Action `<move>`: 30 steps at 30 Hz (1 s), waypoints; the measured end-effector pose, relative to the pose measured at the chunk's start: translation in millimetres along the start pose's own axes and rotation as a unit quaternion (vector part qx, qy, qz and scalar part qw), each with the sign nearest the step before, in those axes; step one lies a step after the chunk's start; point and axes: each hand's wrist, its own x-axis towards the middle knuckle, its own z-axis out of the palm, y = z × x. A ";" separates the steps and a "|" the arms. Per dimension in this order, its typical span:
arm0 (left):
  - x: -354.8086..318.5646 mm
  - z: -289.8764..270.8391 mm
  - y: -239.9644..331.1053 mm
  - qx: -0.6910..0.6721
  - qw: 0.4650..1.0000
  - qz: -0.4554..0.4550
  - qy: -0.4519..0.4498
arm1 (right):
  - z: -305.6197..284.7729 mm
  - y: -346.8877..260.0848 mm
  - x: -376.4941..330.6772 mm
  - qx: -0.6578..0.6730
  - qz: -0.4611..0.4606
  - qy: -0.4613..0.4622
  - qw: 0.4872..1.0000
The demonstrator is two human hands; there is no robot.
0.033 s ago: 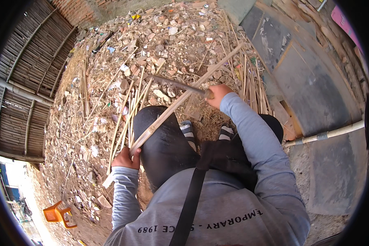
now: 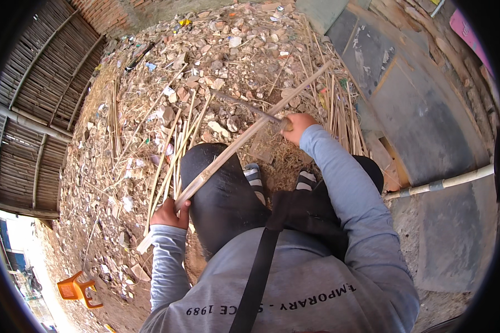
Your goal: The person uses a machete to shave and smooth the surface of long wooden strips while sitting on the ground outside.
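A long, pale bamboo strip runs diagonally over my left thigh, from beside my left knee up to the far right. My left hand is closed around it near its lower end, a short piece sticking out below. My right hand is closed on the short handle of a long, dark knife. Its blade points to the far left and crosses the strip just beyond the handle. Whether the edge bites into the strip, I cannot tell. Thin split bamboo strips lie beside my left knee.
More bamboo strips lie in a pile beyond my right knee. Rubble and dry straw cover the ground. Grey boards and a pale pole lie at the right. An orange plastic chair stands lower left, below a bamboo wall.
My right hand and the knife have shifted very slightly to the right, and the blade has turned so it looks thinner. My left hand has barely moved.
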 end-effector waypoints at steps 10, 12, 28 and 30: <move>2.3 -1.3 -5.5 -0.013 1.000 0.002 -0.016 | 3.5 -45.0 -12.3 0.006 -0.068 -0.018 0.998; 2.6 1.1 -11.6 -0.023 0.999 0.001 -0.030 | -5.4 -57.9 -15.8 -0.024 -0.090 -0.051 0.994; 14.0 -2.3 -17.8 -0.097 0.987 0.001 -0.130 | -10.3 -44.0 -11.6 -0.012 -0.088 -0.047 0.995; 11.8 2.5 -15.5 -0.082 0.992 0.009 -0.091 | 5.6 -14.0 3.6 0.069 0.051 -0.061 0.994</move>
